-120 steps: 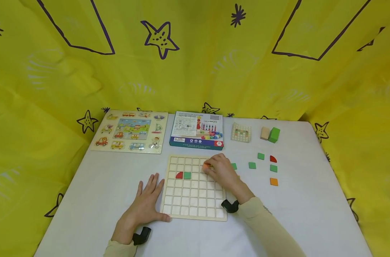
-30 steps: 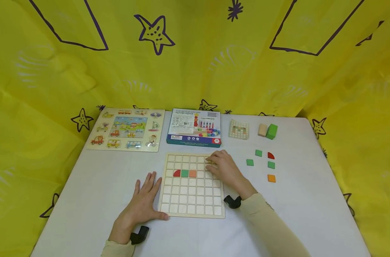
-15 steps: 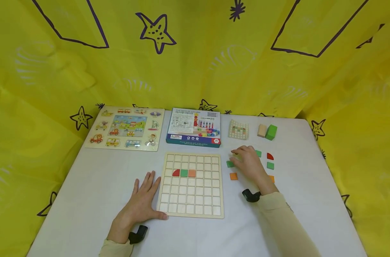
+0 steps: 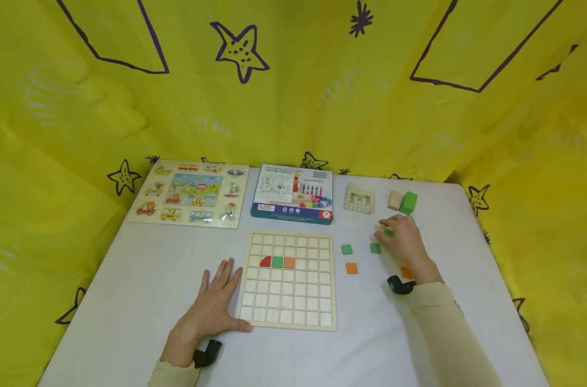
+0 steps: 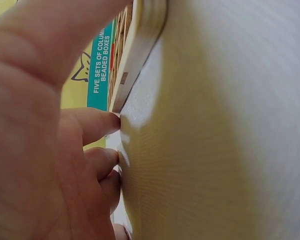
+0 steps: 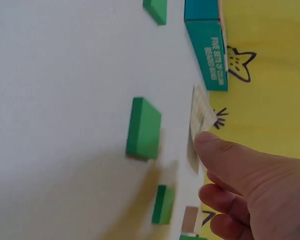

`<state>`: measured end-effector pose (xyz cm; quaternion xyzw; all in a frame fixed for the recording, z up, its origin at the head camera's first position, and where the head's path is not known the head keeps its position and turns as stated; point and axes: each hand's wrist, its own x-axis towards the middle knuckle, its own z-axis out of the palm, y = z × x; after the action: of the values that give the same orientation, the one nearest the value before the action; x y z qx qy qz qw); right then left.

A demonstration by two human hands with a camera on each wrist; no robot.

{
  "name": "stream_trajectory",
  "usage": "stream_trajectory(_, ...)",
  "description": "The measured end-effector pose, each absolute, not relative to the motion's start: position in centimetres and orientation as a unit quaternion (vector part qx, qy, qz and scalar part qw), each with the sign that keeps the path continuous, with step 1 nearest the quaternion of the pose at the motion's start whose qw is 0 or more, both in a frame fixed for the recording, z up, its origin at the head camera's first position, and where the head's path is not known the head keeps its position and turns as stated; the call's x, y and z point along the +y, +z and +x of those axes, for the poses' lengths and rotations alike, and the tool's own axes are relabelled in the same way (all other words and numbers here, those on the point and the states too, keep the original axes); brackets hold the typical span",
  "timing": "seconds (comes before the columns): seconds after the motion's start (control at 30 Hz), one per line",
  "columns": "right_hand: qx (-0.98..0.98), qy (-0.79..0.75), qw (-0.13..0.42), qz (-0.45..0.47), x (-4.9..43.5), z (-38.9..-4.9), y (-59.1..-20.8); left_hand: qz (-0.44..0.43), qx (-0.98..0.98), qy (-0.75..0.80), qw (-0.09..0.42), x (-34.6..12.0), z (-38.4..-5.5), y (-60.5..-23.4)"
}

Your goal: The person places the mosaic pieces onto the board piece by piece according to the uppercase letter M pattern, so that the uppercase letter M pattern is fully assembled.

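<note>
My left hand (image 4: 213,306) lies with fingers spread on the cloth, its thumb and index finger at the left edge of the wooden grid board (image 4: 293,318). Three tiles sit side by side in one row of the grid: a red quarter-circle (image 4: 265,262), a green square (image 4: 277,262) and a pale orange square (image 4: 289,262). To the board's right, my right hand (image 4: 406,243) reaches over the loose tiles, thumb and fingers apart around a green tile (image 4: 389,233). In the right wrist view nothing is between its fingers, and a green square (image 6: 146,129) lies beyond the thumb.
Two more green squares (image 4: 346,249) and two orange squares (image 4: 351,268) lie around the right hand. Behind are a picture puzzle (image 4: 143,219), a bead-set box (image 4: 293,209), a pattern card (image 4: 359,198), a plain wooden block (image 4: 394,200) and a green block (image 4: 408,202).
Four seconds ago my right hand held the orange tile over the board; it now lies beside the green one. The right hand has since moved right, off the board. The left hand stays put.
</note>
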<state>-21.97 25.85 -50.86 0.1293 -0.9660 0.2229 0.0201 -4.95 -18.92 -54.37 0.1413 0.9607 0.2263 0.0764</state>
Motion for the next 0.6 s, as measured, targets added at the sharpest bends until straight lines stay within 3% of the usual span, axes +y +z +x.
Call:
stream_trajectory(0.37,-0.978,0.177,-0.017,0.106,27.4,-22.0,-51.6,0.143,0.961,0.225,0.073,-18.9,-4.9,-54.5)
stream_trajectory(0.6,-0.979,0.177,-0.010,0.106,27.8,-21.6,-51.7,0.144,0.961,0.224,0.069,-19.0,-4.9,-54.8)
